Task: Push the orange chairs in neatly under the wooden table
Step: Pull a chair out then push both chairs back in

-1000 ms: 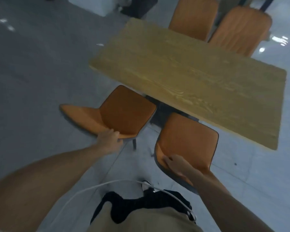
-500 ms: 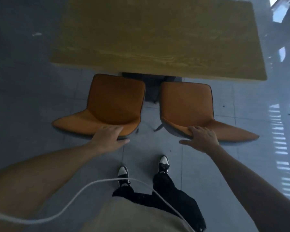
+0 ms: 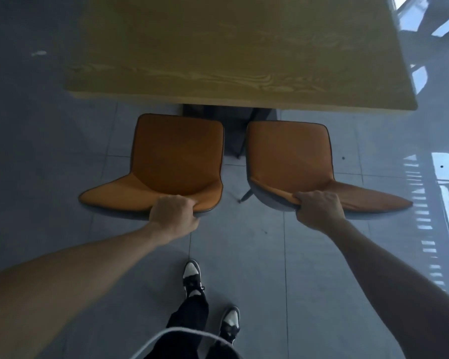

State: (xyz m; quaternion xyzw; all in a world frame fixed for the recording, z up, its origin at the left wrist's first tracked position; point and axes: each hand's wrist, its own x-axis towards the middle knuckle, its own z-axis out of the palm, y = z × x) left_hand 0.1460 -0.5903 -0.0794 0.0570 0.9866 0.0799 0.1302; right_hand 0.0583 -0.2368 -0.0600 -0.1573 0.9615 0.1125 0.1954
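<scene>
Two orange chairs stand side by side in front of the wooden table (image 3: 239, 60), seats facing it. The left orange chair (image 3: 176, 156) has its backrest top gripped by my left hand (image 3: 174, 216). The right orange chair (image 3: 288, 156) is held the same way by my right hand (image 3: 319, 211). Both seats lie just short of the table's near edge, with a narrow strip of floor between. The dark table base (image 3: 231, 125) shows between the chairs. Chair legs are mostly hidden under the seats.
Grey floor tiles (image 3: 49, 164) spread around the table. My feet in black-and-white shoes (image 3: 192, 278) stand behind the chairs. A white cable (image 3: 171, 332) hangs in front of my body. Bright window reflections (image 3: 446, 203) lie on the floor at right.
My hands went from resting flat on the backrest tops to closing around them. The view has shifted to look straight down at both chairs, which now appear squared to the table.
</scene>
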